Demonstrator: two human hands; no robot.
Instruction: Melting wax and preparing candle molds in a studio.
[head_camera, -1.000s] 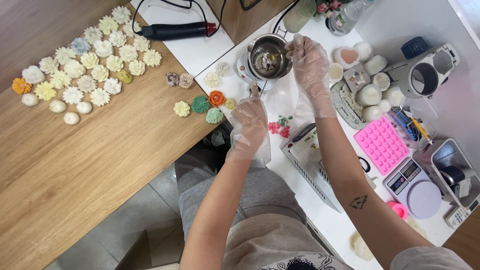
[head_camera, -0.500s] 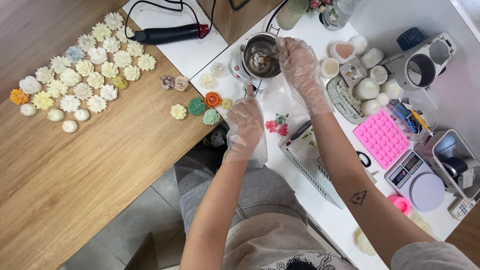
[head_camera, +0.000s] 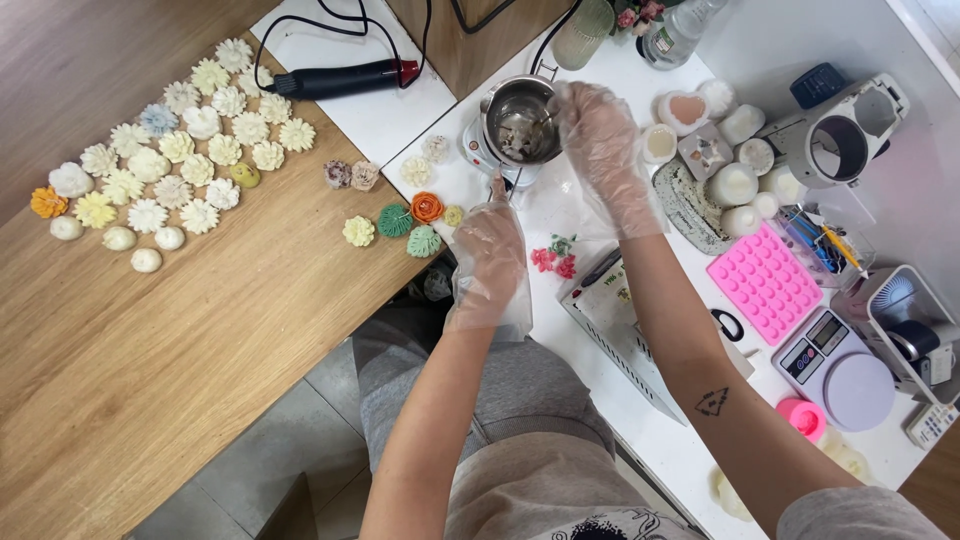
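Note:
Both my hands wear clear plastic gloves. My left hand (head_camera: 490, 240) grips the handle of a small steel pot (head_camera: 520, 125) that sits on a little white hot plate (head_camera: 478, 150). My right hand (head_camera: 598, 135) is over the pot's right rim, holding a thin stirring tool whose tip is down among pale lumps in the pot. The tool is mostly hidden by the glove.
Many cream and pastel flower shapes (head_camera: 170, 160) lie on the wooden table at left, a few coloured ones (head_camera: 412, 220) nearer the pot. A black heat gun (head_camera: 340, 76) lies behind. A pink silicone mould (head_camera: 765, 285), a scale (head_camera: 840, 370) and white moulds (head_camera: 735, 185) fill the right.
My right hand has shifted a little around the pot's rim with the tool. My left hand stays on the handle. The view has drifted slightly.

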